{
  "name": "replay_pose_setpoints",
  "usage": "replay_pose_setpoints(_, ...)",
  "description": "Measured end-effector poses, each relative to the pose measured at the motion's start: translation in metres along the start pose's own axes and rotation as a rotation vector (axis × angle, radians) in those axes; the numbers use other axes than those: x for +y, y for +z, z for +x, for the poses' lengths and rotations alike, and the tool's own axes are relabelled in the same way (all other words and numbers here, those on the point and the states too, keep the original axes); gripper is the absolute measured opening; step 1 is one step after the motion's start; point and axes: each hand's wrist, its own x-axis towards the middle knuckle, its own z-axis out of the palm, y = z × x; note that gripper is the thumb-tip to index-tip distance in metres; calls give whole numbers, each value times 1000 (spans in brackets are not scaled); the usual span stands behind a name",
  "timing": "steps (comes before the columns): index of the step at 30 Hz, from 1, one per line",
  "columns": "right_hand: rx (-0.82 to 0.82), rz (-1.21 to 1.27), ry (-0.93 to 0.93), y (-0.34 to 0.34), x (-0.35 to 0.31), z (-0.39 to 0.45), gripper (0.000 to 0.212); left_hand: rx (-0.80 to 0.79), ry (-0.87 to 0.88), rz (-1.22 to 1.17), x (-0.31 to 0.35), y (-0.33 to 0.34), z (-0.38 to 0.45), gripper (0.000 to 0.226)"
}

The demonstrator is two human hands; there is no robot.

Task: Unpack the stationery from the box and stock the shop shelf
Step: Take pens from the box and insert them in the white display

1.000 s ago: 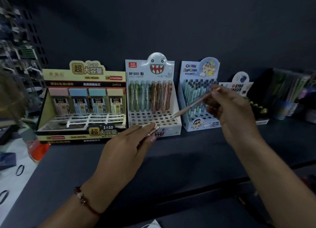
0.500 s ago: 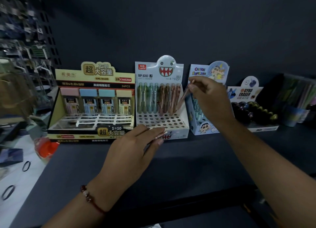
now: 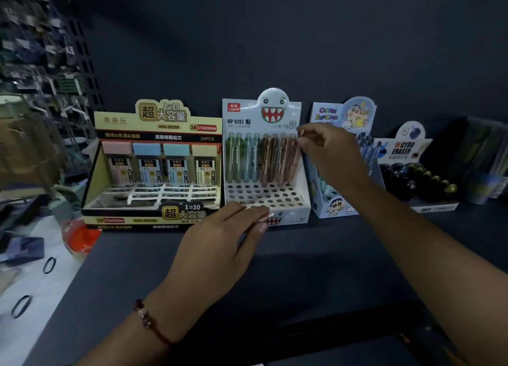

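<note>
A white monster-face pencil display box (image 3: 298, 189) stands on the dark shelf (image 3: 302, 269), its back rows filled with green, blue and pink mechanical pencils. My right hand (image 3: 327, 154) pinches the top of a pink pencil (image 3: 294, 159) standing at the box's right end. My left hand (image 3: 220, 242) hovers in front of the box and holds more pink pencils (image 3: 262, 219), whose tips show past the fingers. Most of the front holes in the box stand empty.
A yellow pencil-lead display box (image 3: 154, 167) sits left of the pencil box. A cartoon pen box (image 3: 341, 156) and a gyro eraser box (image 3: 412, 173) stand to the right. An orange object (image 3: 79, 236) and black rings (image 3: 49, 265) lie at the left on a white surface.
My right hand carried a pink pencil from in front of the cartoon box leftward to the monster box and stood it upright at the right end. My left hand barely moved.
</note>
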Motion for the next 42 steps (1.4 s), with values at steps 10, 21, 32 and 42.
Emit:
replay_pose_setpoints(10, -97, -57, -1, 8, 3, 2, 25, 4, 4, 3, 1, -1, 0, 37)
replay_pose_setpoints(21, -4, -312, -43, 26, 12, 11, 22, 10, 14, -2, 0, -1, -1, 37)
replay_pose_setpoints(32, -56, -192, 29, 14, -25, -42, 51, 75, -47, 33, -1, -6, 1, 38)
replay_pose_setpoints(42, -229, 834, 486, 9, -74, -151, 18, 52, 130, -152, 5, 2, 3, 44)
